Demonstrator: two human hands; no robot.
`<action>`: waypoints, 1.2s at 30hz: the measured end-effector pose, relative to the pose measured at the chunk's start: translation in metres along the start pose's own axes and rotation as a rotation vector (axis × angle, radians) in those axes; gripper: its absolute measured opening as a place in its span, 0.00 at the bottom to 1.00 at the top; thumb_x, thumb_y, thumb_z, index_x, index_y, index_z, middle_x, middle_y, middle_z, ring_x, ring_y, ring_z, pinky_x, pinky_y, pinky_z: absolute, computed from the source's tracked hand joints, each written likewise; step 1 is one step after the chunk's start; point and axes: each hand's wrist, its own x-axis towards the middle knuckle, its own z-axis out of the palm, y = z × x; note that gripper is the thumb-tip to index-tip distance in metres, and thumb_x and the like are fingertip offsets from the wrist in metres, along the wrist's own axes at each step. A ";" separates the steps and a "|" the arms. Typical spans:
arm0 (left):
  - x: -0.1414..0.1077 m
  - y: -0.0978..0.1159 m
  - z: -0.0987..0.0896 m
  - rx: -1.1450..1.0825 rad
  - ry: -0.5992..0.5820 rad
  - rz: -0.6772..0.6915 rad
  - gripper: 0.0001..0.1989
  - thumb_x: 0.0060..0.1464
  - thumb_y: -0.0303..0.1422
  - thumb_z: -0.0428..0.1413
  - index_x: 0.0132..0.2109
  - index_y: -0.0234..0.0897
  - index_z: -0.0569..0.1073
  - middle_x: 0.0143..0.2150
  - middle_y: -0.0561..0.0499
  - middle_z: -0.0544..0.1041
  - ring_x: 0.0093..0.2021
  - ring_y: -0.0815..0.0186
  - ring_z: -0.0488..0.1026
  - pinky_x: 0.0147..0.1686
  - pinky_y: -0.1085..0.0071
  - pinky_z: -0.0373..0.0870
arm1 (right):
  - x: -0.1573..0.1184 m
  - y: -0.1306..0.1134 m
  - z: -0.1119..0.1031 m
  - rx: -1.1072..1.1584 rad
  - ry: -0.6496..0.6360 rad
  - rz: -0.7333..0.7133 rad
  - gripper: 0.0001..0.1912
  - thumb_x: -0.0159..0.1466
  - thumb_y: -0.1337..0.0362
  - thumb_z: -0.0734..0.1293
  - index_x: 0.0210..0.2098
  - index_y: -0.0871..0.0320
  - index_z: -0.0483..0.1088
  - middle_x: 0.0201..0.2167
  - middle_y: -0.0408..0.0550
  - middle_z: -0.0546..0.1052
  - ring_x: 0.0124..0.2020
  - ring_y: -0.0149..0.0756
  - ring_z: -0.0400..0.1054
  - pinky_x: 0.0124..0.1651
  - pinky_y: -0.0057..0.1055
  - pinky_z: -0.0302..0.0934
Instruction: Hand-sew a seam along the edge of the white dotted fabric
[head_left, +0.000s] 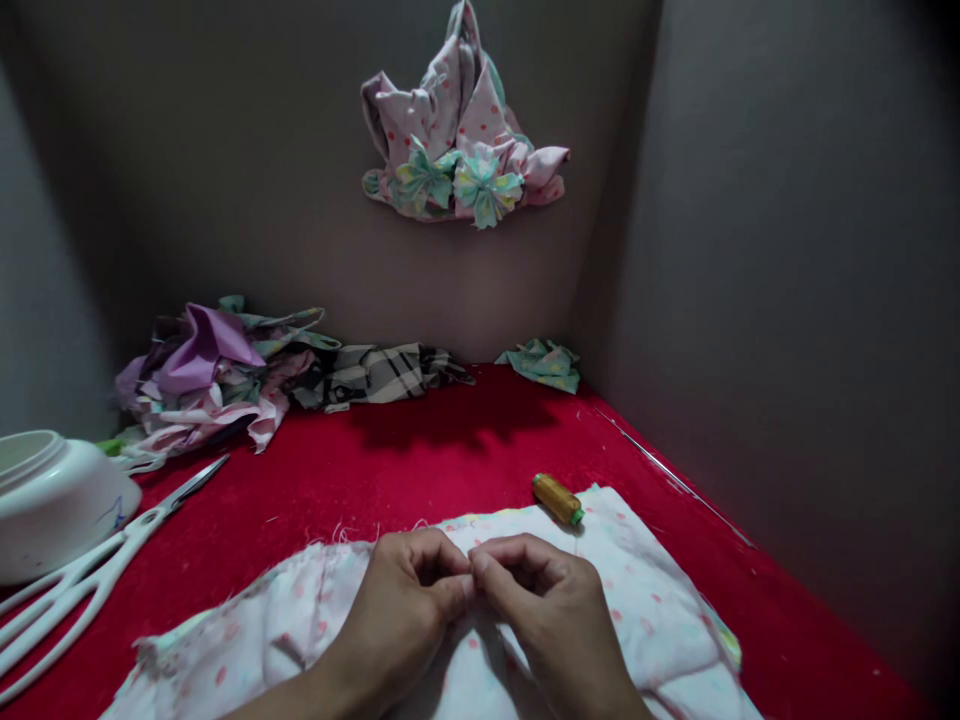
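Left hand (397,615) and right hand (555,610) are pinched together right over the dotted cloth (645,610) on the red table (420,470), can't tell what they're gripping, but one loose pinch could let the cloth slide.

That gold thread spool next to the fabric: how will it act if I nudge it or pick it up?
The gold thread spool lies on its side, so it would probably roll if pushed, though the velvety red cover may slow it. It likely feels light for its size. The white dotted fabric beside it might check a roll that way.
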 end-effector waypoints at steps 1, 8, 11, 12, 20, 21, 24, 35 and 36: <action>0.000 0.000 0.000 -0.003 -0.001 0.000 0.04 0.37 0.26 0.55 0.20 0.29 0.68 0.16 0.55 0.65 0.19 0.74 0.59 0.20 0.77 0.54 | 0.000 0.000 0.000 0.003 0.005 0.000 0.07 0.49 0.65 0.66 0.19 0.64 0.71 0.17 0.47 0.73 0.21 0.32 0.66 0.24 0.25 0.60; -0.002 0.002 0.000 -0.012 -0.004 -0.009 0.04 0.36 0.26 0.56 0.20 0.29 0.68 0.16 0.55 0.65 0.19 0.73 0.59 0.19 0.77 0.54 | 0.000 -0.002 0.002 -0.003 0.011 0.004 0.06 0.48 0.66 0.67 0.19 0.64 0.71 0.17 0.47 0.73 0.21 0.31 0.66 0.24 0.24 0.60; -0.001 0.002 0.000 -0.011 -0.007 -0.001 0.04 0.36 0.26 0.55 0.20 0.29 0.68 0.15 0.55 0.64 0.18 0.73 0.58 0.19 0.77 0.54 | 0.000 -0.002 0.002 0.007 0.015 0.002 0.07 0.48 0.65 0.67 0.19 0.64 0.71 0.17 0.47 0.73 0.20 0.31 0.65 0.23 0.24 0.60; -0.001 0.001 0.000 -0.007 -0.006 0.001 0.04 0.36 0.26 0.55 0.20 0.29 0.68 0.15 0.55 0.65 0.18 0.73 0.59 0.19 0.77 0.54 | 0.000 -0.002 0.002 0.011 0.013 0.002 0.07 0.48 0.65 0.67 0.19 0.64 0.71 0.17 0.47 0.73 0.20 0.31 0.65 0.23 0.24 0.60; -0.001 0.000 0.001 0.003 -0.005 -0.004 0.04 0.37 0.26 0.55 0.20 0.30 0.68 0.16 0.55 0.64 0.19 0.73 0.59 0.20 0.77 0.54 | 0.000 -0.002 0.002 0.017 0.011 0.016 0.06 0.47 0.66 0.67 0.18 0.63 0.71 0.16 0.46 0.73 0.20 0.31 0.66 0.23 0.24 0.60; -0.001 0.001 0.001 0.011 -0.005 0.000 0.04 0.37 0.26 0.55 0.20 0.30 0.68 0.16 0.55 0.65 0.19 0.73 0.59 0.20 0.77 0.54 | 0.000 -0.002 0.002 0.016 0.014 0.015 0.06 0.47 0.66 0.67 0.19 0.63 0.71 0.16 0.46 0.73 0.20 0.31 0.66 0.23 0.24 0.59; -0.001 0.002 0.000 0.018 -0.005 0.003 0.04 0.37 0.26 0.55 0.20 0.30 0.68 0.16 0.55 0.65 0.19 0.73 0.59 0.20 0.77 0.54 | 0.000 -0.001 0.000 -0.007 0.000 0.010 0.06 0.48 0.66 0.67 0.19 0.64 0.72 0.17 0.47 0.73 0.21 0.31 0.66 0.24 0.24 0.59; 0.002 -0.001 0.001 0.000 0.001 0.020 0.03 0.37 0.25 0.55 0.20 0.29 0.68 0.15 0.55 0.64 0.18 0.74 0.58 0.19 0.77 0.53 | 0.001 -0.003 -0.002 -0.053 -0.021 0.017 0.07 0.49 0.65 0.66 0.21 0.64 0.72 0.18 0.48 0.74 0.23 0.33 0.67 0.26 0.25 0.59; 0.002 -0.001 0.001 0.000 -0.001 0.024 0.03 0.37 0.25 0.55 0.20 0.30 0.69 0.15 0.55 0.64 0.18 0.74 0.58 0.19 0.77 0.54 | 0.001 -0.004 -0.002 -0.053 -0.023 0.021 0.07 0.49 0.65 0.66 0.21 0.64 0.72 0.18 0.48 0.74 0.23 0.33 0.67 0.26 0.25 0.60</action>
